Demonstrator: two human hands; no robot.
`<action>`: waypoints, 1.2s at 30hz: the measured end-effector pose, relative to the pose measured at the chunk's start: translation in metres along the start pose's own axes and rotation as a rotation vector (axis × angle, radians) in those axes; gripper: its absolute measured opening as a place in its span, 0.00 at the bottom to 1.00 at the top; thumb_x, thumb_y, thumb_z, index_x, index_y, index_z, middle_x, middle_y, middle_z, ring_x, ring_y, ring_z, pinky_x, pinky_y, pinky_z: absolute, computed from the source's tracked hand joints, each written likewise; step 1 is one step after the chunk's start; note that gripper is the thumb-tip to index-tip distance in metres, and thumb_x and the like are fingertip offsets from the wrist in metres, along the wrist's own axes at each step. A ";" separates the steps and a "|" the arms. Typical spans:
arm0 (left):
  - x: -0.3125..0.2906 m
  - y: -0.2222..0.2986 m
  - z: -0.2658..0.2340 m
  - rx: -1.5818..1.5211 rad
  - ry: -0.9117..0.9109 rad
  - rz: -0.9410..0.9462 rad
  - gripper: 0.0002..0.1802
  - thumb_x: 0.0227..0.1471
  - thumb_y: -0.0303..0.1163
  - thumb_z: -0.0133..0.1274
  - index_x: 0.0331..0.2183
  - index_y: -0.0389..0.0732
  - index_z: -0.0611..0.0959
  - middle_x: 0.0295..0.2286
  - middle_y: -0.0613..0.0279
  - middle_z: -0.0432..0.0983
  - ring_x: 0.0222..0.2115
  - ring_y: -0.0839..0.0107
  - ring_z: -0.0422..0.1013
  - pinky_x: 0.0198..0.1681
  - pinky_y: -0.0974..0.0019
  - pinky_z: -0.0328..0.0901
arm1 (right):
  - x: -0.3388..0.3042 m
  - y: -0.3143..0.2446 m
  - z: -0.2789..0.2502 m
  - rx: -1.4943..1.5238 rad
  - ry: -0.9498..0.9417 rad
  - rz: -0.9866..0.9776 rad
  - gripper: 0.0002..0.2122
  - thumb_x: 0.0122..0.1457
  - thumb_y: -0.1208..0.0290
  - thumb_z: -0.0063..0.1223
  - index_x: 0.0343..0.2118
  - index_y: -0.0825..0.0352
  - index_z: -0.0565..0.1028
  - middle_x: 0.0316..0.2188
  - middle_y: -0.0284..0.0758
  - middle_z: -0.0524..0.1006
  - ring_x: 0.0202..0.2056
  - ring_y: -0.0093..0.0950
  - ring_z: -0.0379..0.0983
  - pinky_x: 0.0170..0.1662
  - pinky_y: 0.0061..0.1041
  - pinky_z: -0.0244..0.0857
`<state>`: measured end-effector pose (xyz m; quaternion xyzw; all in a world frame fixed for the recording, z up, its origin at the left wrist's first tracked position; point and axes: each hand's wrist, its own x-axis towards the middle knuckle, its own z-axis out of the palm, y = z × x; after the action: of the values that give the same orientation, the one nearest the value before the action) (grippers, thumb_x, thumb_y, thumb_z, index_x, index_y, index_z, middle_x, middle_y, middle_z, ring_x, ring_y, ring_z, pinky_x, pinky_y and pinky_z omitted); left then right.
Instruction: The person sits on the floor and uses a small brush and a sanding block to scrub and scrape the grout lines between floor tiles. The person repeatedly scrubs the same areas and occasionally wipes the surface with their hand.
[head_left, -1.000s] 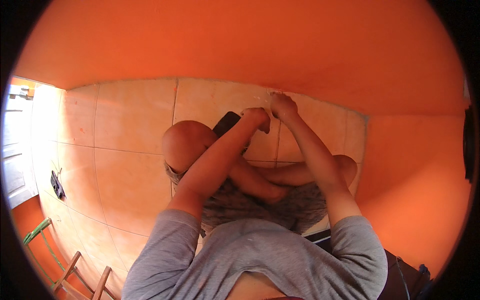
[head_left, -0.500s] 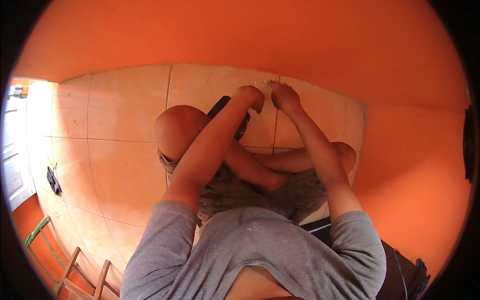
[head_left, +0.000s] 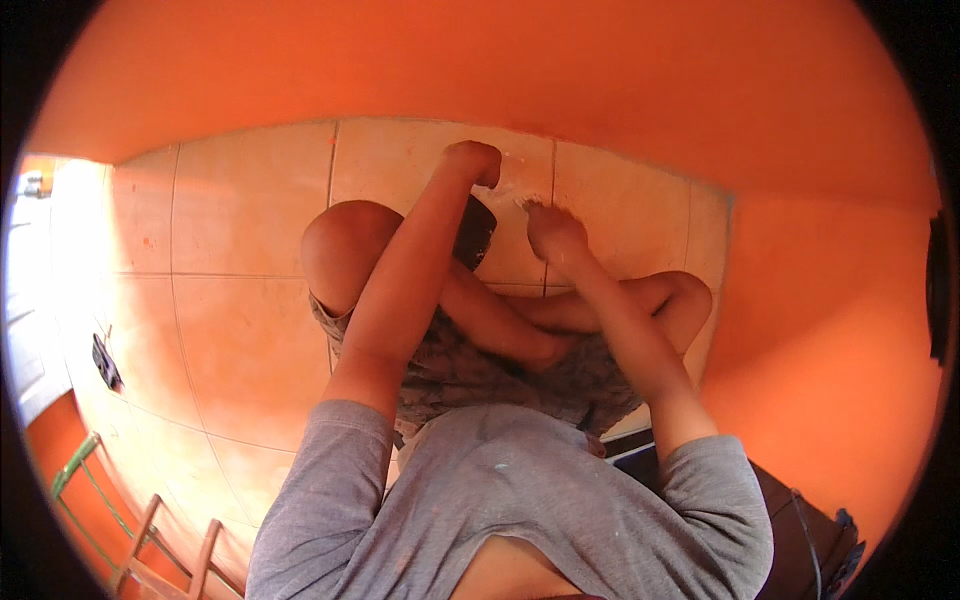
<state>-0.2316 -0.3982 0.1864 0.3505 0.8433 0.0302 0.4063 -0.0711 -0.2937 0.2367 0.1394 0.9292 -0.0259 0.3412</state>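
I sit cross-legged on a pale tiled floor [head_left: 250, 330] facing an orange wall [head_left: 500, 70]. My left hand [head_left: 475, 160] is a closed fist on the tile near the foot of the wall; nothing shows in it. My right hand [head_left: 550, 225] rests a little nearer me, fingers bunched against the tile beside a grout line, with white smears [head_left: 512, 190] between the hands. Whether its fingers pinch anything is hidden. A dark object [head_left: 476, 232] lies partly under my left forearm, next to my left knee [head_left: 345, 240].
A small dark item [head_left: 105, 360] lies on the tiles at far left. A wooden frame [head_left: 150, 545] and a green bar [head_left: 70, 470] stand at lower left. A dark bag [head_left: 800, 540] sits behind my right side. Orange wall also closes the right.
My left hand has slid farther toward the wall, while my right hand has drawn back a little toward me. The hands are now farther apart.
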 end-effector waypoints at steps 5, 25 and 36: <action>0.009 0.016 -0.001 -0.096 0.007 -0.050 0.18 0.47 0.30 0.53 0.42 0.43 0.86 0.44 0.53 0.81 0.45 0.57 0.78 0.46 0.53 0.72 | -0.049 0.019 0.061 0.102 0.044 -0.016 0.20 0.67 0.70 0.33 0.60 0.57 0.67 0.40 0.52 0.80 0.43 0.50 0.78 0.45 0.47 0.72; 0.004 0.013 0.018 0.009 -0.015 0.076 0.16 0.45 0.32 0.55 0.38 0.40 0.86 0.41 0.53 0.82 0.43 0.57 0.78 0.44 0.54 0.72 | 0.009 0.016 0.046 0.124 0.055 0.015 0.21 0.67 0.69 0.31 0.62 0.61 0.65 0.52 0.51 0.74 0.51 0.49 0.74 0.53 0.48 0.67; 0.007 0.023 0.028 -0.017 0.039 0.135 0.16 0.47 0.34 0.56 0.40 0.43 0.87 0.43 0.52 0.82 0.44 0.55 0.78 0.47 0.52 0.72 | -0.026 0.011 0.058 0.157 0.089 0.011 0.20 0.68 0.68 0.30 0.59 0.64 0.67 0.46 0.50 0.78 0.49 0.49 0.76 0.51 0.47 0.69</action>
<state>-0.2021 -0.3833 0.1703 0.4024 0.8252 0.0717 0.3899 -0.0127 -0.2977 0.2098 0.1718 0.9379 -0.0903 0.2876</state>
